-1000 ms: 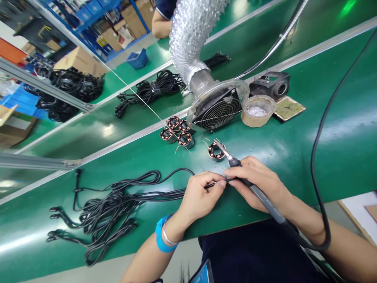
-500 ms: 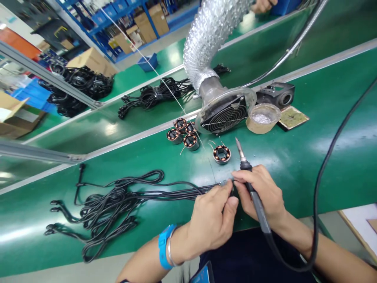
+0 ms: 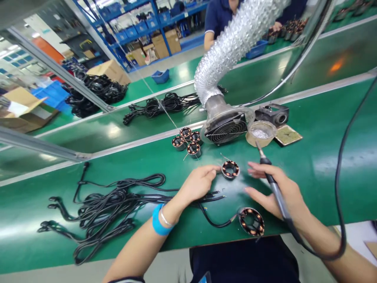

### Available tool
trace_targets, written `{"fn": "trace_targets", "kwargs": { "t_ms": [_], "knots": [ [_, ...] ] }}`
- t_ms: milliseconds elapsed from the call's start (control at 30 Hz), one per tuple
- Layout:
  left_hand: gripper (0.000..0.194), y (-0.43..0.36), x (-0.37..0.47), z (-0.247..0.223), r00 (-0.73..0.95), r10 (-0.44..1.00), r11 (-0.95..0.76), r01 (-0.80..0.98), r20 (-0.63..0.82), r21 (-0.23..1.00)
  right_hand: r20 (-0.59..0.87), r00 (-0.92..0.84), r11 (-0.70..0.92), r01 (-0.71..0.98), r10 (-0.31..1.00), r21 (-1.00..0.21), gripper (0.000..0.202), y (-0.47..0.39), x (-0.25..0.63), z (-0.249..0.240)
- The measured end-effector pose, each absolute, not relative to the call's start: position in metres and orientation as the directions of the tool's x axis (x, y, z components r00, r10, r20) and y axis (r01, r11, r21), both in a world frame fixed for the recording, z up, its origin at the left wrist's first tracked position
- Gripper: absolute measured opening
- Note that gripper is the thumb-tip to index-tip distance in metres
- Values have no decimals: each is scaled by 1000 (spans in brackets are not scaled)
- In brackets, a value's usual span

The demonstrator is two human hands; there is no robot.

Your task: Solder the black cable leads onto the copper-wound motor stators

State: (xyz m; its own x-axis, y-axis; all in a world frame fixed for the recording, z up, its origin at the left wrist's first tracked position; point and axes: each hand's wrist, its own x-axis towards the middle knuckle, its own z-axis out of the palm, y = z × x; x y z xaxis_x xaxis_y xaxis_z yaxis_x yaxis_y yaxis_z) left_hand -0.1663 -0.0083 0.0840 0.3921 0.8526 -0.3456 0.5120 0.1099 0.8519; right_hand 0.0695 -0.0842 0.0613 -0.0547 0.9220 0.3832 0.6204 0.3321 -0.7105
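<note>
My left hand [image 3: 199,183] is closed, its fingertips at the left edge of a copper-wound motor stator [image 3: 230,169], where they appear to pinch its wire leads. My right hand [image 3: 279,192] holds a soldering iron [image 3: 275,188], with thumb and some fingers spread. The iron's tip points at the solder pot [image 3: 260,133]; whether it touches the pot I cannot tell. Close to the front edge lies a second stator [image 3: 251,222], joined at its left side to a black cable [image 3: 216,224]. More black cables [image 3: 118,200] lie bundled at left, their bare ends under and beside my left hand.
Several stators [image 3: 187,141] stand together at the back, beside a fume extractor [image 3: 226,127] with a silver duct [image 3: 226,51]. A square sponge tray [image 3: 288,135] and a black iron holder [image 3: 273,114] sit by the pot. A co-worker [image 3: 219,21] is across the bench.
My left hand has gone from the cable ends to the single stator, which shifted slightly nearer. The soldering iron moved toward the pot. The cabled stator, earlier hidden, now shows at the front.
</note>
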Motion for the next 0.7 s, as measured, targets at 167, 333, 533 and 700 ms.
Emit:
{"fn": "trace_targets", "kwargs": {
  "t_ms": [167, 333, 533, 700],
  "knots": [
    [34, -11, -160, 88, 414, 880, -31, 542, -235, 840, 237, -242, 338, 626, 941, -702, 56, -63, 75, 60],
    [27, 7, -154, 83, 599, 742, -75, 519, -300, 851, 260, -274, 377, 617, 926, -691, 53, -67, 73, 61],
    [25, 14, -141, 91, 682, 517, 445, 303, -518, 843, 272, -242, 364, 581, 931, -728, 54, -70, 70, 59],
    [40, 11, -131, 98, 610, 586, 561, 170, -533, 810, 265, -270, 374, 550, 926, -746, 53, -68, 72, 60]
  ]
}}
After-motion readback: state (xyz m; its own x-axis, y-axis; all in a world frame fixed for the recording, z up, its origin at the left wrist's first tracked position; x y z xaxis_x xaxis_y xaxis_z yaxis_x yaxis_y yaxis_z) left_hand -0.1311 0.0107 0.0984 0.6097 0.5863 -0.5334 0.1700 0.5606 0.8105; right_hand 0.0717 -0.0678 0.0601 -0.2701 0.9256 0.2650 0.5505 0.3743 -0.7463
